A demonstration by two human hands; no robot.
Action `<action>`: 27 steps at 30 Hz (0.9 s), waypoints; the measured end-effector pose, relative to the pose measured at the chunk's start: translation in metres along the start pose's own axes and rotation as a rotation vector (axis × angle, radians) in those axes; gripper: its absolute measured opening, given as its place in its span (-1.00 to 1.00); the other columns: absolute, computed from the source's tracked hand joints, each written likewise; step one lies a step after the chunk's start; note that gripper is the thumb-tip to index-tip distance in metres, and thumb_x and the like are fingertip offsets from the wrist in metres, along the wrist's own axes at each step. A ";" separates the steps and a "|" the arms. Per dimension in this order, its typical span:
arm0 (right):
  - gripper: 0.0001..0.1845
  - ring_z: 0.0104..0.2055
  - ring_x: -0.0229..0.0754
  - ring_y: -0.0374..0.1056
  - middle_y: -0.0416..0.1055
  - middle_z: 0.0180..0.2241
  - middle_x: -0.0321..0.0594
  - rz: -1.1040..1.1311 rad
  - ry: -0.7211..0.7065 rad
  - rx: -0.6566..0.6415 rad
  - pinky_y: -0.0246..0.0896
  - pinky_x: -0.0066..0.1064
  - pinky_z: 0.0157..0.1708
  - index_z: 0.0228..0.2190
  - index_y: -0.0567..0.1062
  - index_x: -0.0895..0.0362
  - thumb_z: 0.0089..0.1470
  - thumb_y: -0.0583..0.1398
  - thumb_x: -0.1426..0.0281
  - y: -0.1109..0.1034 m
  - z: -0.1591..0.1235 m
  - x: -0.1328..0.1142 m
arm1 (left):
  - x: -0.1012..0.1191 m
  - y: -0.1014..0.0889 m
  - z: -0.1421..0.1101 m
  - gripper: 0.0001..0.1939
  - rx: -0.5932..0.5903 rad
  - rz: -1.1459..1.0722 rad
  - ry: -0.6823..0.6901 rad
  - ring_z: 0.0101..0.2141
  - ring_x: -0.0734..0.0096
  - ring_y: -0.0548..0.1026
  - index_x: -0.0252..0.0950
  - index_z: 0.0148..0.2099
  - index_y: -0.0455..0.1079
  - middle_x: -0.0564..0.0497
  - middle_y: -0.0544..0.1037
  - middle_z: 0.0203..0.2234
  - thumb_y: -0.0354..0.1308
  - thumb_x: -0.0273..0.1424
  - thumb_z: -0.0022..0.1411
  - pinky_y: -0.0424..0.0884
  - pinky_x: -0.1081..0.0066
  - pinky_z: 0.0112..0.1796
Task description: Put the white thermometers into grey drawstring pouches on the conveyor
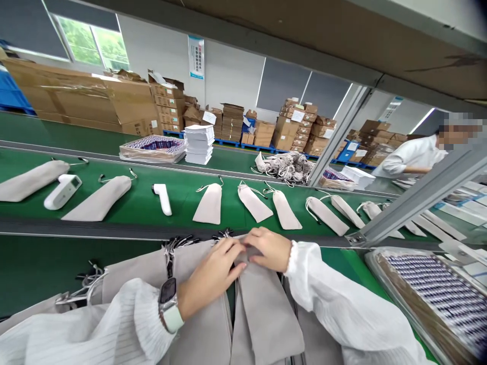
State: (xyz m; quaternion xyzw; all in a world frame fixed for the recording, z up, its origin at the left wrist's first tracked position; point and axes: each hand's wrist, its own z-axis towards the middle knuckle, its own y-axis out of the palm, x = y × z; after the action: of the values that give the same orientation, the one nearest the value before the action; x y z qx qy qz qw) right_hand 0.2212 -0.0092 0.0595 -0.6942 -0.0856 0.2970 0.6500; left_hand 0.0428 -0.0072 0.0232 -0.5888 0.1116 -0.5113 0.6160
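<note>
A grey cloth drawstring pouch (272,314) lies on top of other pouches right in front of me, its mouth pointing away. My left hand (213,268), with a watch on the wrist, has its fingers bent at the left side of that mouth. At the right side, my right hand (269,248) pinches the cloth between thumb and fingers. Whatever is inside the pouch is hidden. More flat grey pouches (139,271) spread to the left, with white cords and black cord ends bunched at their tops.
Beyond my hands, a green conveyor belt (182,203) carries filled pouches (209,205) and white handheld thermometers (163,198). A plastic-wrapped tray of striped small items (437,289) stands at right. A metal post (338,132) and overhead shelf (304,45) frame the view. A co-worker (414,154) stands far right.
</note>
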 end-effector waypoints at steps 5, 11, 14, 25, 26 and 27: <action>-0.59 -0.17 -0.14 0.17 0.28 -0.25 -0.13 -0.002 0.046 0.021 0.10 -0.33 -0.14 -0.21 0.36 0.17 -0.16 0.25 0.33 0.016 -0.002 0.015 | -0.009 0.005 0.002 -0.69 0.025 -0.049 -0.030 -0.05 0.32 0.21 -0.22 -0.01 0.15 0.01 0.30 -0.10 0.01 -0.38 0.18 0.18 0.29 -0.03; -0.63 -0.32 -0.17 0.12 0.26 -0.42 -0.22 -0.059 0.061 0.098 0.09 -0.34 -0.27 -0.41 0.36 0.14 -0.29 0.31 0.24 0.019 0.004 0.018 | -0.003 0.002 0.001 -0.80 0.048 -0.138 -0.102 -0.14 0.36 0.25 -0.24 -0.11 0.18 0.01 0.30 -0.19 -0.02 -0.47 0.18 0.25 0.34 -0.13; -0.74 -0.34 -0.20 0.14 0.29 -0.50 -0.28 0.035 -0.006 0.094 0.06 -0.37 -0.30 -0.49 0.34 0.13 -0.22 0.28 0.27 0.024 0.003 0.023 | -0.001 -0.001 0.002 -0.88 0.017 -0.107 -0.093 -0.24 0.34 0.26 -0.25 -0.18 0.21 0.04 0.33 -0.29 -0.04 -0.47 0.20 0.27 0.32 -0.22; -0.68 -0.33 -0.25 0.22 0.29 -0.38 -0.22 0.348 -0.180 0.224 0.16 -0.41 -0.29 -0.37 0.33 0.15 -0.19 0.26 0.28 0.025 0.000 0.039 | -0.006 0.000 0.004 -0.71 0.032 -0.056 -0.008 -0.21 0.33 0.21 -0.15 -0.01 0.19 0.05 0.36 -0.20 -0.10 -0.49 0.23 0.22 0.32 -0.17; -0.73 -0.32 -0.25 0.22 0.29 -0.38 -0.21 0.346 -0.202 0.230 0.16 -0.41 -0.28 -0.42 0.33 0.15 -0.17 0.24 0.28 0.025 0.000 0.038 | -0.007 0.000 0.003 -0.71 0.033 -0.057 -0.012 -0.21 0.34 0.22 -0.15 -0.02 0.21 0.06 0.36 -0.22 -0.11 -0.50 0.24 0.22 0.32 -0.17; -0.76 -0.30 -0.24 0.22 0.29 -0.37 -0.20 0.342 -0.215 0.239 0.16 -0.40 -0.26 -0.45 0.32 0.16 -0.15 0.23 0.29 0.026 -0.001 0.038 | -0.007 0.001 0.003 -0.71 0.034 -0.057 -0.014 -0.21 0.34 0.22 -0.15 -0.03 0.21 0.06 0.36 -0.23 -0.12 -0.51 0.24 0.22 0.32 -0.16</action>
State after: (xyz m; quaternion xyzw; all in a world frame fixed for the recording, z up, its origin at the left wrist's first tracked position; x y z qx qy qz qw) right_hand 0.2451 0.0056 0.0230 -0.5811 0.0002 0.4833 0.6548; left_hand 0.0423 -0.0001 0.0203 -0.5846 0.0819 -0.5263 0.6120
